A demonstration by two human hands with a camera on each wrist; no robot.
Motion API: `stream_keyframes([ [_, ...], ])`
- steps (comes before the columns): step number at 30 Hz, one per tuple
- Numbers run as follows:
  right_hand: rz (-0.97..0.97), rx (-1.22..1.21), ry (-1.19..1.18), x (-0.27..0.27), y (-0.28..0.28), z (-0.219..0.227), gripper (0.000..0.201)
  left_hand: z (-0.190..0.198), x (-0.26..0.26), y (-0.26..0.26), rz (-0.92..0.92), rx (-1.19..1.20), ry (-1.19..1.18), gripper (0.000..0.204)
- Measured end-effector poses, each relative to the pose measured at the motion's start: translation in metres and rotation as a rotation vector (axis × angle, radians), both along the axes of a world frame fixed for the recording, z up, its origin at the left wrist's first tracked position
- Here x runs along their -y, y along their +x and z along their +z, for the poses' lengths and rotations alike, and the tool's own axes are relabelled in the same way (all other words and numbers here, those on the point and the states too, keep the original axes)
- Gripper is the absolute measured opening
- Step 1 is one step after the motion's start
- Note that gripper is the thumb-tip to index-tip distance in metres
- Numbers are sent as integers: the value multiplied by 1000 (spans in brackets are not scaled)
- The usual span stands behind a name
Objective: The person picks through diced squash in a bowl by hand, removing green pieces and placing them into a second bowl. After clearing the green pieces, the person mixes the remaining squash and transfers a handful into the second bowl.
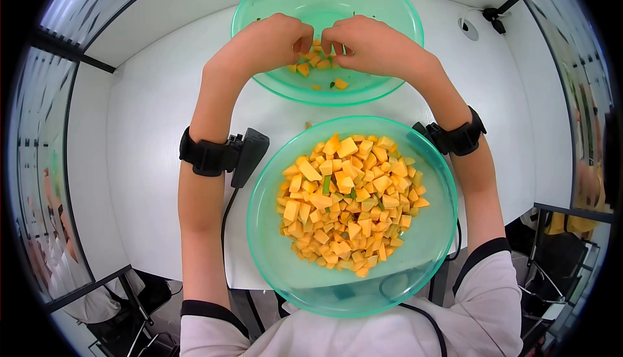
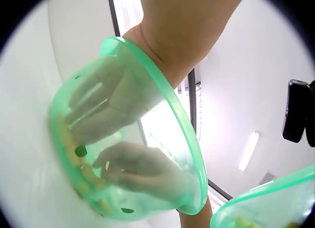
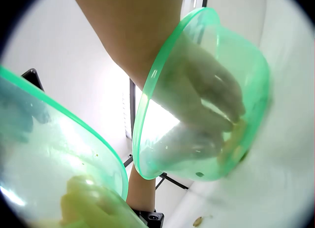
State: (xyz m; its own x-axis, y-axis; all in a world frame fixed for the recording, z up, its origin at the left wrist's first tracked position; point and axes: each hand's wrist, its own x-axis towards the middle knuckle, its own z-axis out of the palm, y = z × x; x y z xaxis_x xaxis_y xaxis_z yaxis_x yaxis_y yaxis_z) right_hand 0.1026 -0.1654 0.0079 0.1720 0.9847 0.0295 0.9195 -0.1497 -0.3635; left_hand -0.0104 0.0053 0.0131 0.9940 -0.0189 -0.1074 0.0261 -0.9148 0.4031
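- Both hands would work the loose orange cubes (image 1: pixel 303 69) best kept low, cupping lightly from opposite sides along the far bowl's (image 1: pixel 324 100) bottom.
- Left hand (image 1: pixel 276 42) and right hand (image 1: pixel 373 44) reach inside it, fingers bent downward; whether they grip any cube, I cannot tell.
- Those cubes lie just under and between the fingers, a couple apart, nearer the person.

A round grommet (image 1: pixel 468 29) pierces the white table (image 1: pixel 149 162).
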Motion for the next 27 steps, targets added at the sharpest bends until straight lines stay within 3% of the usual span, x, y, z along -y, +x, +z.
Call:
stream_keyframes([
  [9, 3, -15, -17, 0, -1, 2, 14, -4, 0, -2, 13, 62, 14, 24],
  [19, -7, 32, -76, 1, -3, 3, 22, 0, 2, -2, 27, -8, 64, 19],
  [27, 6, 42, -109, 0, -4, 5, 15, 0, 1, 0, 37, -32, 33, 17],
])
